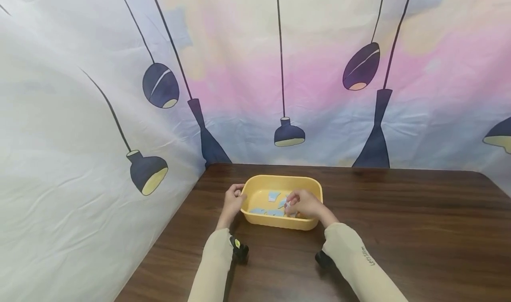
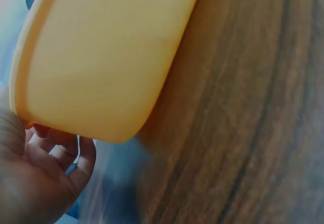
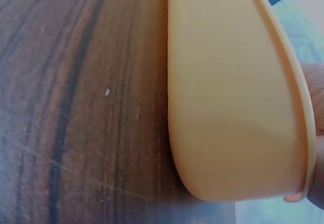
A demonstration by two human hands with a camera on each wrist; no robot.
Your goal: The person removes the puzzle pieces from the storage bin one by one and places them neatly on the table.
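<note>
1. Grips yellow bin (image 1: pixel 279 222) with left hand (image 1: pixel 232 203), clamped on rim at 9 o'clock; shows curled fingers outside the wall in left-wrist view.
2. Reaches with right hand (image 1: pixel 304 203) over the 4 o'clock side into bin, pinching a small pale piece (image 1: pixel 287 205), mostly covered by fingers.
3. Has hands apart from each other.
4. Contains flat light-blue pieces (image 1: pixel 273 196) on bin floor: one at 11 o'clock, more along the 6-to-8 o'clock wall, another just beside right fingertips; cannot tell if touching.
5. Stands upright on brown wood-grain surface (image 1: pixel 411 231), around 10 to 11 o'clock.
6. Includes lamp-print cloth (image 1: pixel 327 115) at 12 o'clock, beyond surface.
</note>
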